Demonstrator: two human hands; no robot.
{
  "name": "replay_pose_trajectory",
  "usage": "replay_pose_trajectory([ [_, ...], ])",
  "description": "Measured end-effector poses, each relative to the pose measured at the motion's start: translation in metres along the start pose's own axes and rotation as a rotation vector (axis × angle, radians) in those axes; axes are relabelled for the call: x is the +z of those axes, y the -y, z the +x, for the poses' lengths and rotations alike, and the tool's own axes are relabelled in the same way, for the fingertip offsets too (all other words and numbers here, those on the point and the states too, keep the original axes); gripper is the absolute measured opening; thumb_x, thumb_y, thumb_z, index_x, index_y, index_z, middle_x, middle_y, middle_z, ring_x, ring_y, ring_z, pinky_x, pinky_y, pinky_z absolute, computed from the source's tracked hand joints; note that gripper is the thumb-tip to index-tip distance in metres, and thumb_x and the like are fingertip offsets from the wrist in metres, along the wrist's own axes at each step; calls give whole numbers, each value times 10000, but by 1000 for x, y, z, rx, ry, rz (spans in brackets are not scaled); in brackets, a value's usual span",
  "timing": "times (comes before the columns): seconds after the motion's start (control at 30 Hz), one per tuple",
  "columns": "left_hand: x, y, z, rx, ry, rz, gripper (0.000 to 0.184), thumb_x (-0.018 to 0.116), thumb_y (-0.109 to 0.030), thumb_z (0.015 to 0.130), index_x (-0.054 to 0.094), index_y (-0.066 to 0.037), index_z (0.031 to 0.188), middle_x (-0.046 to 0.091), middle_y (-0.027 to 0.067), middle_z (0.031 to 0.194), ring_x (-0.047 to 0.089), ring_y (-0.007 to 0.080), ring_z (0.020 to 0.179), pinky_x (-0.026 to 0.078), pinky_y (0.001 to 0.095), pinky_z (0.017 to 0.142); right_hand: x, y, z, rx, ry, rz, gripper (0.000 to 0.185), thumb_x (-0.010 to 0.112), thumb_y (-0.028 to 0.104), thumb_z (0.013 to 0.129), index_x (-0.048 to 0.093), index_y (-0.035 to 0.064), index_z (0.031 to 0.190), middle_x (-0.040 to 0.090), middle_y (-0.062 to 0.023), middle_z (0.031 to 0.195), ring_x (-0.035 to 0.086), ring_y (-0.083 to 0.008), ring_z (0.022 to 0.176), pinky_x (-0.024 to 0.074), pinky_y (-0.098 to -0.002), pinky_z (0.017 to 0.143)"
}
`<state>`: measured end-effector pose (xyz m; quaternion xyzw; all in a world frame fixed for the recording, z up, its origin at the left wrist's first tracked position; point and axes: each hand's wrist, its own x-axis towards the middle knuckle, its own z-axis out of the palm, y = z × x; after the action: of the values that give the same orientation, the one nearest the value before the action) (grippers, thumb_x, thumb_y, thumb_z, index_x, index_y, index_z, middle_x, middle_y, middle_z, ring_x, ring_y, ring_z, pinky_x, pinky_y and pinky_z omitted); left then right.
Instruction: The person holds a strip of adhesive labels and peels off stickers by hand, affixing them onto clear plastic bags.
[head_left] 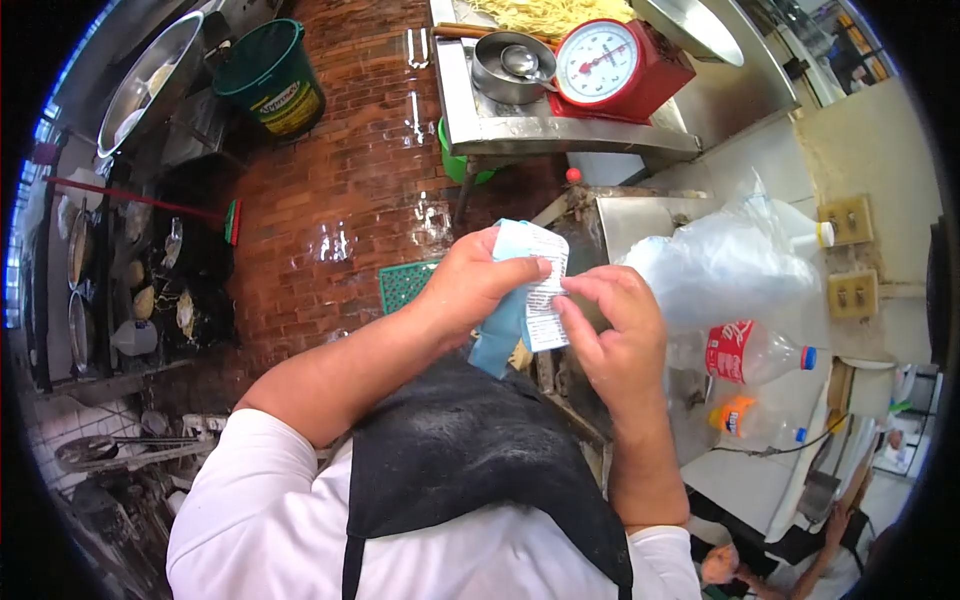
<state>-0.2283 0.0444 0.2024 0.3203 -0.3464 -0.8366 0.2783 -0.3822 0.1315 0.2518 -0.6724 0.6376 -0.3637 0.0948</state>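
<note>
Pinching a printed slip (pixel 543 312) and blue sheet (pixel 492 338) under its thumb, the left hand (pixel 450 290) holds them before the apron (pixel 465 450); the right hand (pixel 630 335), fingers bent, touches the slip's edge. A hard tug could tear it. Ahead, a metal table (pixel 500 133) bars the way; bottles (pixel 758 352) lie rightward.

The white slip (pixel 546 305) carries print — too small to read.
</note>
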Motion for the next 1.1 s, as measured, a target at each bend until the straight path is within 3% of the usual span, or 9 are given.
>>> replay_pose_trajectory([
  [0.23, -1, -3, -4, 53, 25, 187, 238, 689, -120, 830, 623, -25, 1038, 675, 45, 933, 627, 109, 832, 511, 282, 762, -4, 0, 5, 123, 141, 94, 176, 725, 94, 718, 646, 56, 870, 624, -99, 905, 610, -285, 827, 489, -359, 738],
  [0.5, -2, 3, -6, 42, 28, 224, 220, 690, -120, 834, 622, -18, 1017, 674, 42, 917, 621, 102, 825, 510, 278, 754, -1, -1, 0, 90, 234, 31, 158, 727, 117, 709, 608, 68, 801, 621, -102, 887, 615, -306, 856, 487, -393, 745],
  [0.7, -3, 4, 1, 29, 35, 175, 242, 689, -124, 826, 607, -5, 1020, 672, 54, 924, 624, 113, 817, 508, 279, 742, -1, 0, -8, 27, 71, -83, 181, 738, 136, 719, 640, 72, 856, 654, -91, 972, 630, -286, 919, 495, -389, 786],
  [1.1, -3, 11, -2, 45, 80, 140, 231, 673, -122, 833, 620, -8, 1027, 677, 57, 938, 629, 119, 831, 508, 286, 746, -7, 1, 3, 2, 255, -66, 152, 707, 95, 694, 571, 63, 754, 616, -103, 838, 609, -327, 794, 484, -417, 700],
])
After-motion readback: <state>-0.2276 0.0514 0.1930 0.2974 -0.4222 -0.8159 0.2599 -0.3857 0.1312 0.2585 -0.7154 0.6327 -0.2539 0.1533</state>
